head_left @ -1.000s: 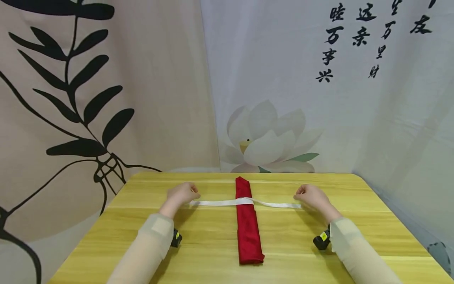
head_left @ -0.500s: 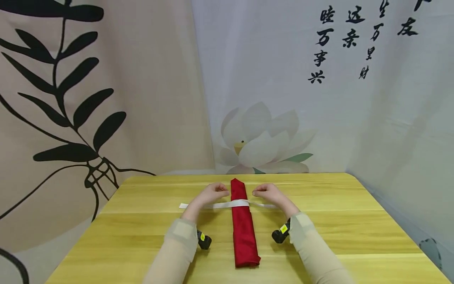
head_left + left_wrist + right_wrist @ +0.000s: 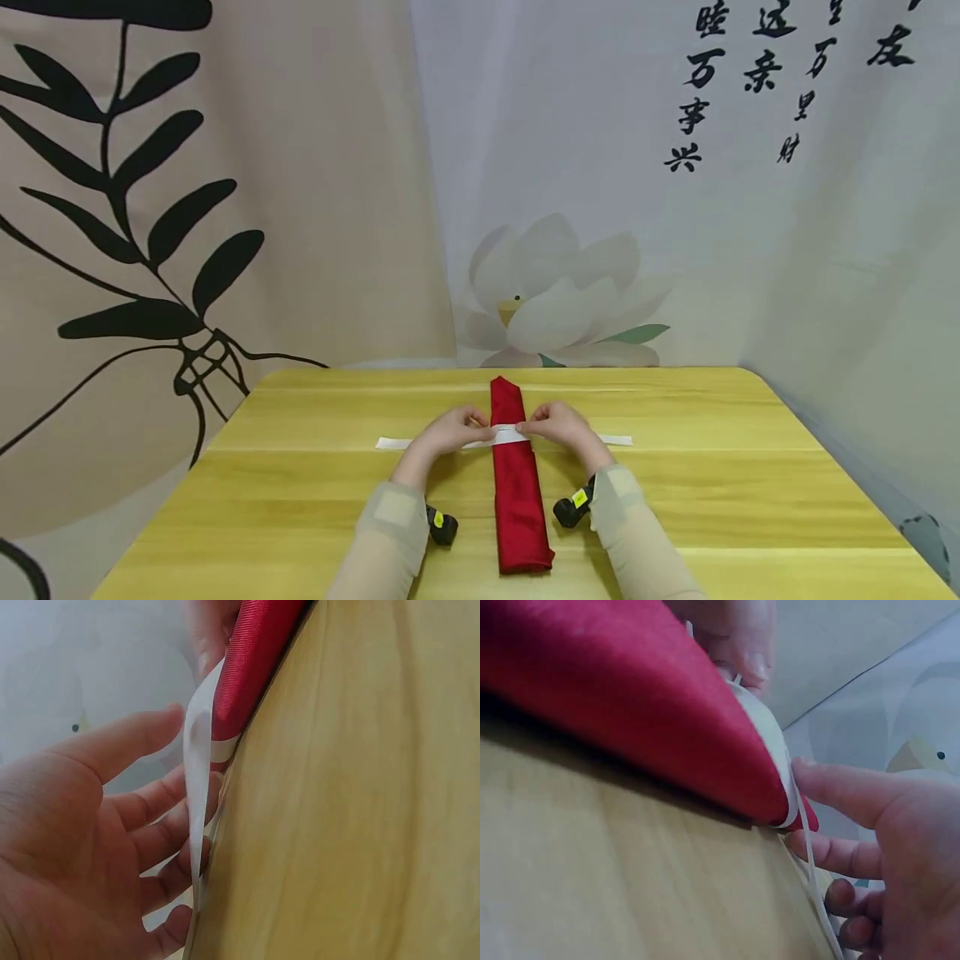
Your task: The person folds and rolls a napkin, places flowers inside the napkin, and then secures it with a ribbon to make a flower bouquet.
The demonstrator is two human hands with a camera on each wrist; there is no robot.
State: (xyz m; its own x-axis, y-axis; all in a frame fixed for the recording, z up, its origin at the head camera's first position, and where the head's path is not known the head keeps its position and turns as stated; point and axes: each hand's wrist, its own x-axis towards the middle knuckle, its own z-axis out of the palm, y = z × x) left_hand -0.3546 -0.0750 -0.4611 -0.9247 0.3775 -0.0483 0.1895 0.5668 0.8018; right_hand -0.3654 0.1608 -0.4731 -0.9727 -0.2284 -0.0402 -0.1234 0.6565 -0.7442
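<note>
A long red folded cloth (image 3: pixel 519 508) lies lengthwise on the wooden table, with a flat white ribbon (image 3: pixel 510 434) round its upper part. The ribbon's two ends stretch out sideways across the tabletop. From the left, my left hand (image 3: pixel 453 429) reaches to the ribbon at the cloth's edge; in the left wrist view its thumb (image 3: pixel 161 729) is at the ribbon (image 3: pixel 197 765), the other fingers spread behind it. My right hand (image 3: pixel 558 423) reaches in from the opposite side. In the right wrist view its thumb (image 3: pixel 840 786) touches the ribbon beside the cloth, apart from the fingers below.
The yellow wooden table (image 3: pixel 315 500) extends to both sides of the cloth. Behind its far edge hangs a pale curtain (image 3: pixel 337 208) printed with leaves, a lotus and black characters. A small black camera sits at each wrist.
Both hands have come inward from the ribbon's outer ends to the cloth, then down to the ribbon beside it. The ribbon's ends now lie free, and the cloth stays in place.
</note>
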